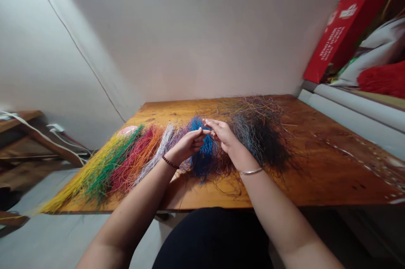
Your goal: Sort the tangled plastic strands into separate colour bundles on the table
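- Left hand (192, 143), right hand (224, 135): fingers curled, fingertips together above blue strands (201, 157); cannot tell whether pinching any.
- Blue strands, on wooden table (316, 176): probably light, springy, easily tangled; best taken singly, by a free end.
- Grey strands (245, 134), alongside: likely to snag.
- Loose mixed strands (253, 106), behind.
- Red box (338, 41), far right.

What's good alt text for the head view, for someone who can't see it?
Fingers of a person's left hand and right hand are close together over a bright-blue bundle of thin strands. To its left lie a yellow bundle, a green bundle, a red bundle and an orange bundle; to its right, a grey bundle and a black bundle, on a brown wooden table.
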Available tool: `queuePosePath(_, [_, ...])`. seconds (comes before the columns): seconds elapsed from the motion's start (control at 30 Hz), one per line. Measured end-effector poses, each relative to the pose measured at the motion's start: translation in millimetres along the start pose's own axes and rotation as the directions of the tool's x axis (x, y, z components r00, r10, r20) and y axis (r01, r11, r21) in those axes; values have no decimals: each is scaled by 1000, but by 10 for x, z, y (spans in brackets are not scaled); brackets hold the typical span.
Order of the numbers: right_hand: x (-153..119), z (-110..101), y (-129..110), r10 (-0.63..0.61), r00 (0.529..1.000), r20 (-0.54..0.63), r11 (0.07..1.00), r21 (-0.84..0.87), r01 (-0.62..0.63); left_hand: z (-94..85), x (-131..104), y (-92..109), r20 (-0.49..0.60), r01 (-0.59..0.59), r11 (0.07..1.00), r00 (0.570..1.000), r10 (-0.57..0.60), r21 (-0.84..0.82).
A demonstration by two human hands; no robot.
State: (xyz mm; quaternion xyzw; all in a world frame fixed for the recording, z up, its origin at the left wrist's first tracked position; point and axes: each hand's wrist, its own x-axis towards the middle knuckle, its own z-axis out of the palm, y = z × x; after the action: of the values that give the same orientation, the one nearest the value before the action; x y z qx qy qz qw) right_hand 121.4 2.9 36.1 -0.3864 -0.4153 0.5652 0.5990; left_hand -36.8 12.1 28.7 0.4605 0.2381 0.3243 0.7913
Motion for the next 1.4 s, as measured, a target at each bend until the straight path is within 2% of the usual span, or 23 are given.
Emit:
queuePosePath(0.1, [13, -17, 25, 10, 999, -51, 995, -97, -15, -56, -11, -55, -23, -37, 999, 999, 38, 22])
queuePosePath(0.3, [24, -47, 75, 22, 998, 63, 992, -128, -14, -41, 9, -122, 9, -78, 996, 997, 78, 51])
queuePosePath(0.43, [16, -29, 67, 26, 999, 34, 984, -175, -19, 6, -2, -136, -12, -93, 994, 995, 94, 57])
queuePosePath(0.6, [-4, -2, 8, -21, 1000, 0, 977, -212, 21, 17, 8, -145, -42, -118, 991, 992, 121, 69])
queuePosePath(0.8, [17, -81, -74, -80, 997, -1, 976, -203, 79, 26, -6, -138, -39, -139, 984, 989, 144, 108])
queuePosePath(0.93, [54, -153, -117, -134, 987, -92, 982, -146, 120, 44, -16, -129, -64, -136, 982, 987, 145, 132])
queuePosePath(1.23, [67, -292, -239, -104, 931, -350, 987, 79, 140, -22, 30, -151, -212, -232, 969, 946, 245, 86])
queuePosePath(1.4, [63, -343, -278, -39, 920, -391, 983, 153, 106, -48, 23, -127, -290, -259, 956, 912, 289, 138])
